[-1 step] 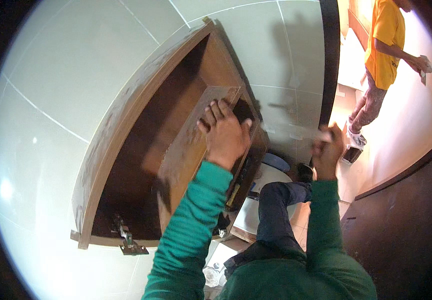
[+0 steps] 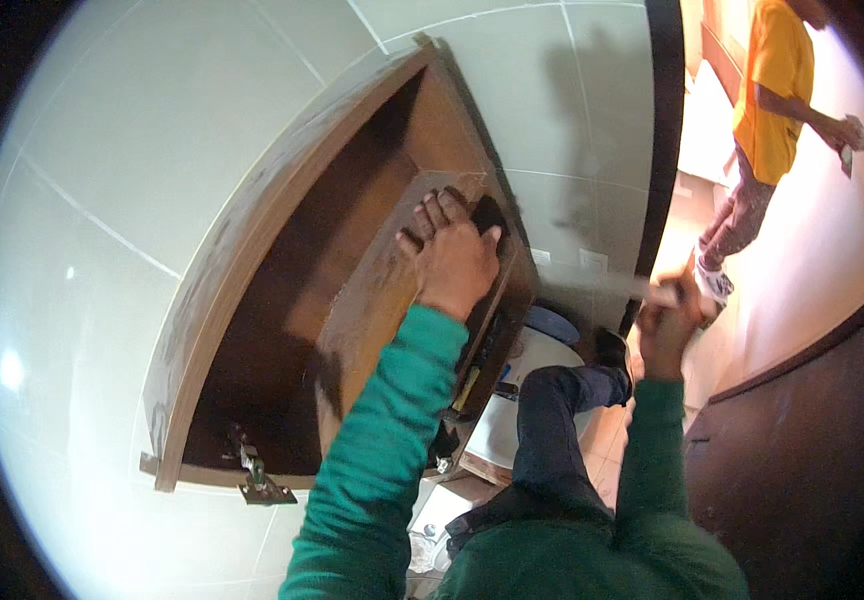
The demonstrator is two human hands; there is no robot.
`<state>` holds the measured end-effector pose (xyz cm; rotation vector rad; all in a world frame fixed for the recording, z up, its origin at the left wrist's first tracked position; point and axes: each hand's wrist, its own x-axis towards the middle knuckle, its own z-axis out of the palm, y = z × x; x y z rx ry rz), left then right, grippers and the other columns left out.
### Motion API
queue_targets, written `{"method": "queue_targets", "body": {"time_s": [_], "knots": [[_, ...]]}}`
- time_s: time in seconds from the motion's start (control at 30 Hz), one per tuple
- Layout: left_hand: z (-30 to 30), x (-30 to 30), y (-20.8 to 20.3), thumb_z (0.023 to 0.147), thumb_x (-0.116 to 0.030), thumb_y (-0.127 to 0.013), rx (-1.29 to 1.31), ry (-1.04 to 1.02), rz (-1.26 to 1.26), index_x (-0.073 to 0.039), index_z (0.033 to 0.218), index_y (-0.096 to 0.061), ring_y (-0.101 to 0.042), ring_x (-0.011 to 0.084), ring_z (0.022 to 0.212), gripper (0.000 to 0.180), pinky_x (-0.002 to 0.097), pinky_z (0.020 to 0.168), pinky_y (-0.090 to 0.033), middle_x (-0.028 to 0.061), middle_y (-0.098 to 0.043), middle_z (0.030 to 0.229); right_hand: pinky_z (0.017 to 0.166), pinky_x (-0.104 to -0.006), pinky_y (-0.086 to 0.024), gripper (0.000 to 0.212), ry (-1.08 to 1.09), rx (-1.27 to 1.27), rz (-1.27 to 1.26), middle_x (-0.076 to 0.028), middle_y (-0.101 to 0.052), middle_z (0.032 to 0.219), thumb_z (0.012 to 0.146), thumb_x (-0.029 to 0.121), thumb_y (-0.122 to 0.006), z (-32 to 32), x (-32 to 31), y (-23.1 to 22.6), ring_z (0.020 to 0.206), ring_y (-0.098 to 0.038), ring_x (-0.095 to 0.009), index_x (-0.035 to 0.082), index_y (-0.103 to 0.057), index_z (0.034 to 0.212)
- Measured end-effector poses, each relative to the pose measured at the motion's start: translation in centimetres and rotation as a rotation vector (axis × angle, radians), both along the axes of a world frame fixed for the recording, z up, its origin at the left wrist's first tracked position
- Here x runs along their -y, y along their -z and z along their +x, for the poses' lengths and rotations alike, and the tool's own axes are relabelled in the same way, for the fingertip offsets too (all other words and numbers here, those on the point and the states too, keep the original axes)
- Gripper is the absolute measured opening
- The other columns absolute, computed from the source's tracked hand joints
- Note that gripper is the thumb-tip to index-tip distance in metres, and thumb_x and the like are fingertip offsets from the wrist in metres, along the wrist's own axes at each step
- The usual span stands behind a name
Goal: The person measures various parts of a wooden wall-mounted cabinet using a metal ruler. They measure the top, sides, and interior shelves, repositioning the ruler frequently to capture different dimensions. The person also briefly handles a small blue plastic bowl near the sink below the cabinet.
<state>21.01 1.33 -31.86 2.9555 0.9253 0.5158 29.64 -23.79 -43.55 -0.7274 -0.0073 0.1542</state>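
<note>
A brown wooden cabinet [image 2: 214, 275] with an open front hangs on the tiled wall, tilted in the view. My left hand [image 2: 455, 268] lies spread on the shelf board [image 2: 367, 275] inside it, near the board's far end. Its fingers are apart and hold nothing. To the right of the cabinet, my right hand [image 2: 666, 335] is closed around a long, pale, thin object [image 2: 597, 282]. That object points left toward the cabinet and is smeared by motion, so its kind cannot be told.
A metal hinge [image 2: 264, 492] sticks out at the cabinet's near lower edge. Below are a white toilet [image 2: 544, 352] and my leg [image 2: 552, 430]. Beyond the dark door frame [image 2: 664, 120], a person in a yellow shirt [image 2: 780, 90] holds a flat tool. A dark door [image 2: 802, 430] stands right.
My right hand has moved right and slightly nearer, carrying the pale object. My left hand stays on the board. The other person has barely moved.
</note>
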Motion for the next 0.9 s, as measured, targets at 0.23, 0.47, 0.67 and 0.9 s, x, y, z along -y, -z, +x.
{"method": "queue_targets", "body": {"time_s": [0.23, 0.47, 0.67, 0.9], "knots": [[7.8, -0.4, -1.5, 0.095, -0.021, -0.066, 0.133, -0.046, 0.082, -0.008, 0.092, -0.077, -0.076, 0.0391, 0.089, 0.018, 0.0494, 0.077, -0.061, 0.0194, -0.076, 0.094, 0.038, -0.0218, -0.031, 0.034, 0.322, -0.237, -0.329, 0.002, -0.051, 0.062, 0.104, 0.046, -0.057, -4.9, 14.6, 8.6, 0.043, -0.043, -0.006, 0.015, -0.059, 0.090], [4.0, 3.2, -1.3, 0.092, -0.017, -0.065, -0.049, 0.278, 0.071, -0.010, 0.095, -0.079, -0.076, 0.0360, 0.089, 0.016, 0.0489, 0.078, -0.061, 0.0189, -0.076, 0.090, 0.043, -0.0217, -0.036, 0.034, 0.477, -0.427, -0.410, 0.000, -0.052, 0.065, 0.102, 0.046, -0.058, -6.1, 17.5, 8.3, 0.047, -0.044, -0.008, 0.013, -0.058, 0.097], [-8.5, 11.9, -10.0, 0.089, -0.018, -0.059, 0.311, 0.404, 0.556, 0.005, 0.125, -0.062, -0.042, 0.0489, 0.142, 0.043, 0.0540, 0.114, -0.042, 0.0292, -0.047, 0.149, 0.049, -0.0209, -0.038, 0.031, 0.584, -0.337, -0.212, -0.001, -0.049, 0.071, 0.102, 0.040, -0.059, -4.5, 14.8, 7.0, 0.056, -0.045, -0.008, 0.009, -0.058, 0.103], [-18.4, 4.1, -16.8, 0.097, -0.020, -0.058, -0.037, -0.270, 0.749, 0.009, 0.146, -0.047, -0.056, 0.0400, 0.130, 0.058, 0.0536, 0.112, -0.043, 0.0242, -0.057, 0.141, 0.064, -0.0239, -0.050, 0.041, 0.433, 0.029, -0.185, -0.008, -0.063, 0.098, 0.105, 0.041, -0.058, -4.3, 7.3, 0.5, 0.077, -0.064, -0.013, 0.004, -0.057, 0.122]]}}
